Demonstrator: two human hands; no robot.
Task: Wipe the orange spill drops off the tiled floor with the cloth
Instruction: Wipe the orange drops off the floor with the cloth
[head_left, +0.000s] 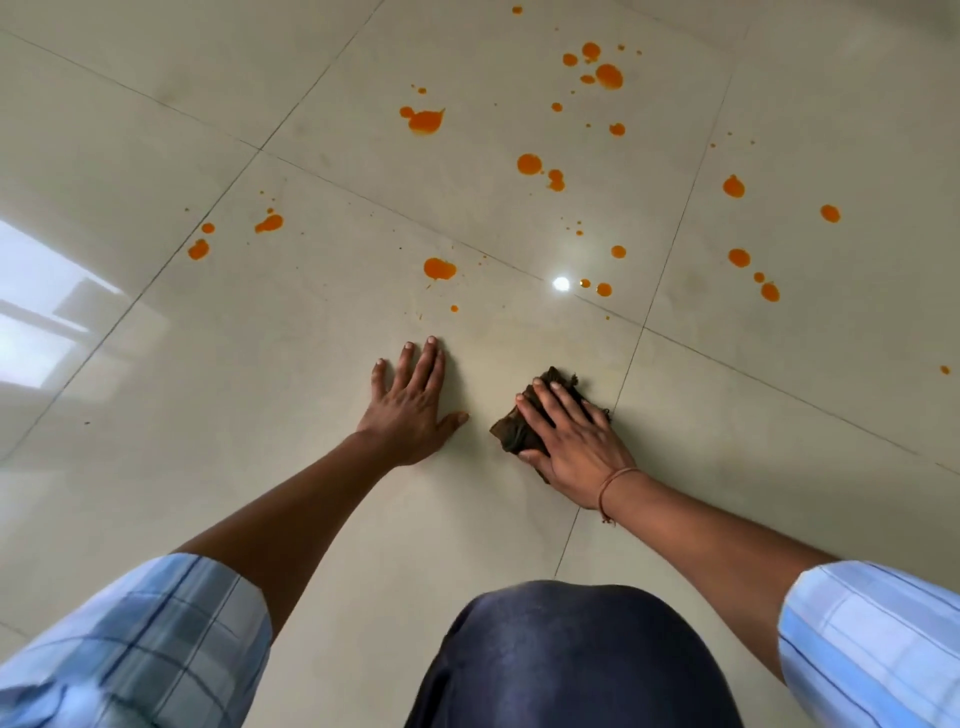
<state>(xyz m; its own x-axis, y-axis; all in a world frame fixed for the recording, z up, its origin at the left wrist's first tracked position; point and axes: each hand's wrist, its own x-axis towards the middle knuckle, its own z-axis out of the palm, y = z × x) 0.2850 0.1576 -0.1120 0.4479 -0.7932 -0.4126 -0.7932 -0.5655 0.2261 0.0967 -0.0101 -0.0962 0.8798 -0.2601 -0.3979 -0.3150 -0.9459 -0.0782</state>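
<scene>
Several orange spill drops dot the glossy cream tiled floor, among them a blob just beyond my left hand, a bigger splash farther off and a cluster at the far right. My left hand lies flat on the tile, fingers spread, holding nothing. My right hand presses a crumpled dark brown cloth onto the floor beside a grout line. The cloth lies short of all the drops.
My knee in dark blue fabric fills the bottom centre. Checked blue sleeves frame both sides. A bright window reflection glares on the left tiles and a lamp reflection shines among the drops.
</scene>
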